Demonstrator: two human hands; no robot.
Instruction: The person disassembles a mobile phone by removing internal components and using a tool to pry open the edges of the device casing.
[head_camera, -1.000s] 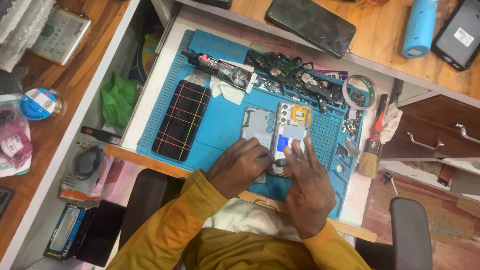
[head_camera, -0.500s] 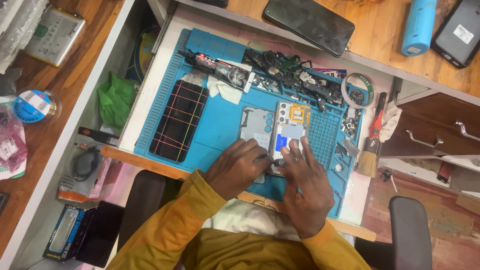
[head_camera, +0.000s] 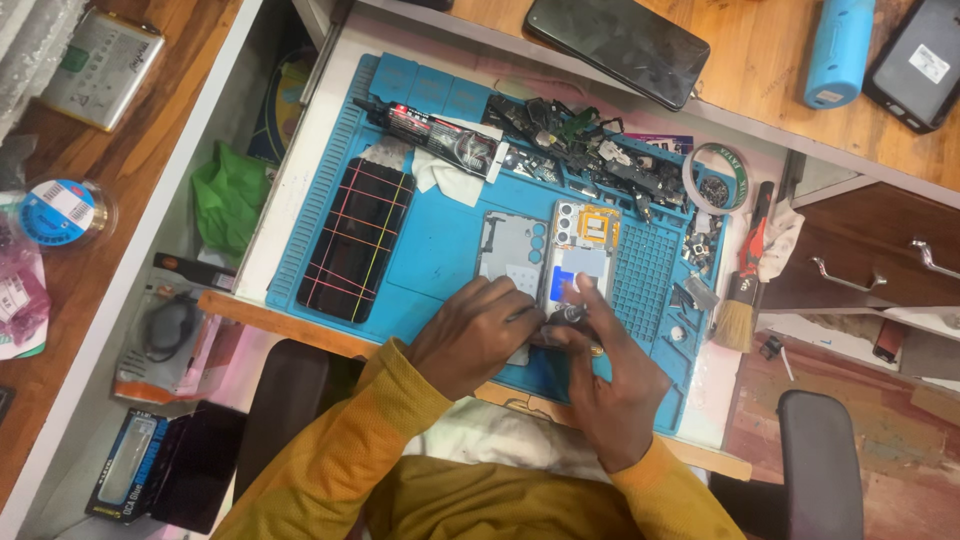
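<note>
I see both hands working on an opened phone on the blue repair mat.

The opened phone (head_camera: 580, 262) lies near the mat's (head_camera: 440, 250) front edge, a grey back cover (head_camera: 508, 255) just beside it. My right hand (head_camera: 610, 385) pinches a small dark tool (head_camera: 565, 314) against the phone's lower end; my left hand (head_camera: 470, 335), fingers curled, presses beside it. A cracked screen panel (head_camera: 355, 240) lies well left, a brush (head_camera: 745, 290) right.

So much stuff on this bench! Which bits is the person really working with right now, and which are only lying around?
In use:
left hand
right hand
opened phone
small dark tool
grey back cover
blue repair mat

Lying about:
cracked screen panel
brush
tape roll
heap of small parts
dark phone
blue bottle
</note>
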